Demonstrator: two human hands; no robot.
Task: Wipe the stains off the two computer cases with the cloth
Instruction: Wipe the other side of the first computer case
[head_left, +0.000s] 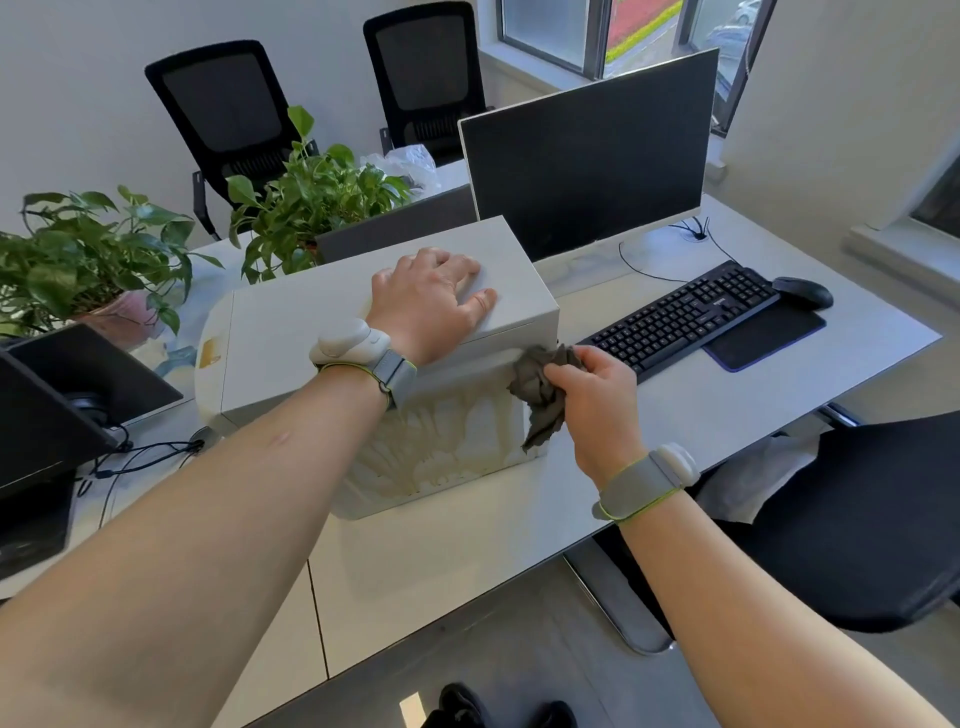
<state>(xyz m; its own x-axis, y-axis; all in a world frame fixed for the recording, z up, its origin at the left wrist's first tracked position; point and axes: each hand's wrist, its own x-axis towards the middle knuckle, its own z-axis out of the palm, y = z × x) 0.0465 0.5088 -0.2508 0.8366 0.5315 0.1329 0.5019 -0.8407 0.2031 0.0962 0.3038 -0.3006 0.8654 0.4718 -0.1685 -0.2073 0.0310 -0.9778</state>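
Office desk (649, 415), monitor at 1 o'clock; white computer case (311, 332) lies centre, long axis 10-to-4; left hand (431, 296) flat, fingers spread on top; right hand (587, 395) bunches grey cloth (540, 389) against stained near face (441, 447), stains spreading toward 8 o'clock.
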